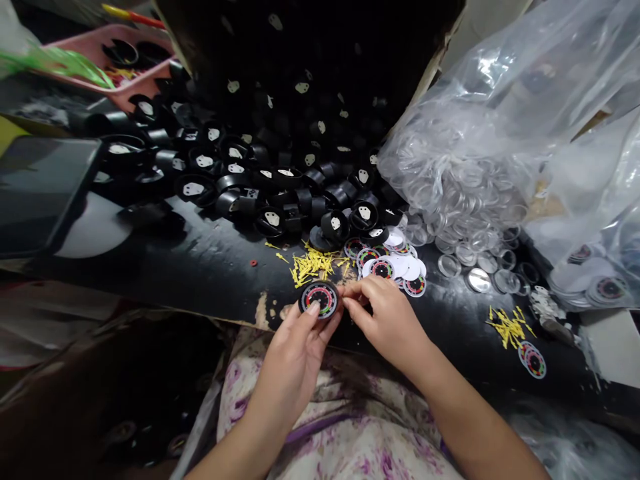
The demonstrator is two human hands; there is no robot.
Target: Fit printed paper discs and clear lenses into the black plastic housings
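My left hand (300, 340) grips a round black gauge (320, 300) with a coloured dial, its thumb lying on the dial's face. Close by on the right, my right hand (377, 313) has thumb and index finger pinched together at the gauge's edge; whatever may be between those fingertips is too small to make out. Just beyond the hands lie a heap of yellow pointers (314, 265) and a loose pile of printed dial discs (400, 263). Farther back, many black gauge housings (273, 219) with white plates inside are heaped together.
A large dark carton (310, 60) stands behind the housings. Clear plastic bags (465, 133) and clear round covers (479, 280) fill the right side. More yellow pointers (509, 328) lie there. At left are a pink basket (150, 77) and a dark-screened device (45, 193).
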